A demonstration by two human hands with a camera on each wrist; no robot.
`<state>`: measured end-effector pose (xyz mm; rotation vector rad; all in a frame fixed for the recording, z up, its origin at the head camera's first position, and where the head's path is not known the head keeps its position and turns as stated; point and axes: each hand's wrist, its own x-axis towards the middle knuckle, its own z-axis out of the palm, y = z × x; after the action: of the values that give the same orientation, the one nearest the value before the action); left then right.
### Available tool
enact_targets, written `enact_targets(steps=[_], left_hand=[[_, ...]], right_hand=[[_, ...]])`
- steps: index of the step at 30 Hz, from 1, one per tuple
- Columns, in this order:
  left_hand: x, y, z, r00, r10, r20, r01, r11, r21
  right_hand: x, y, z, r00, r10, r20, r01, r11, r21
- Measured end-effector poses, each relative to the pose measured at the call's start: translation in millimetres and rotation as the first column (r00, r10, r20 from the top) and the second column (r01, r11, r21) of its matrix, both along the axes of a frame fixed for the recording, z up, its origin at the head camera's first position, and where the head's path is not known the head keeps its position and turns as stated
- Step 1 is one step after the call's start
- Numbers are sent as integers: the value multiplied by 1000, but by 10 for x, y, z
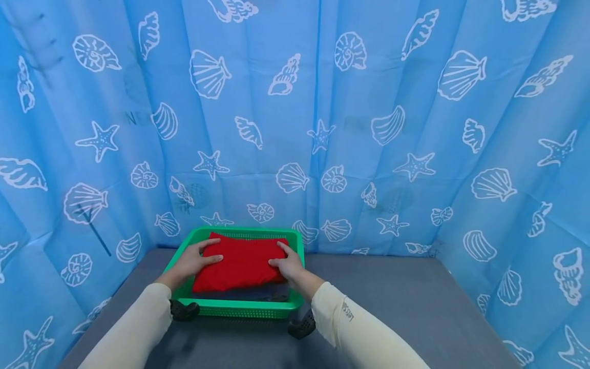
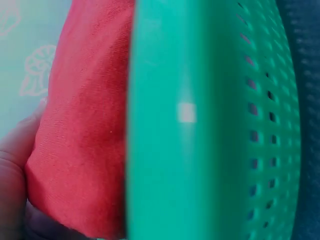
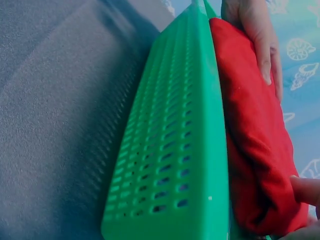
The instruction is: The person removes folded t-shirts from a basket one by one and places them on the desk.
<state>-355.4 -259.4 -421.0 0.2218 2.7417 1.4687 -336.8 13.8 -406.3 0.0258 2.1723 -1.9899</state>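
Fingers of the left hand (image 1: pixel 190 262) and right hand (image 1: pixel 292 266) spread on opposite ends of the red cloth (image 1: pixel 244 264)

Between the two hands the red cloth is set, directly inward from the fingers on either side; it is touched by both, so neither hand can be called nearer. Its long axis is carried from left to right, from one set of fingers to the other, and is roughly matched to the long side of the green basket (image 1: pixel 230 304). A slight skew is shown: its near left corner is turned more toward the person than its near right one. Thumbs and forefingers are held fairly straight and apart on top; whether other fingers are tucked beneath cannot be told. The red cloth is located within the basket, over a dark fabric (image 1: pixel 272 292), and in the wrist views it is seen bulging above the rim. The basket is supported by the gray surface (image 1: pixel 405 307).
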Motion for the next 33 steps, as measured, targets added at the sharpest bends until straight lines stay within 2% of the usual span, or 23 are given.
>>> enact_targets(steps=[4,9,17,22,24,33], left_hand=[[0,36,58,1000,-13,-9,13,1000,-3],[1,70,103,1000,-8,11,8,999,39],[-14,142,149,999,-2,41,-2,996,90],[-33,240,173,999,0,39,-4,995,95],[-41,290,180,998,8,56,-15,992,125],[-48,507,182,997,8,72,-21,984,176]], right_hand=[[-19,64,25,1000,22,15,-21,999,-50],[-36,157,57,999,45,21,-43,993,-106],[-16,313,150,996,83,20,-80,988,-128],[-24,454,169,995,104,0,-103,985,-138],[-33,519,170,994,113,-8,-113,984,-139],[-51,777,149,993,122,5,-119,978,-169]])
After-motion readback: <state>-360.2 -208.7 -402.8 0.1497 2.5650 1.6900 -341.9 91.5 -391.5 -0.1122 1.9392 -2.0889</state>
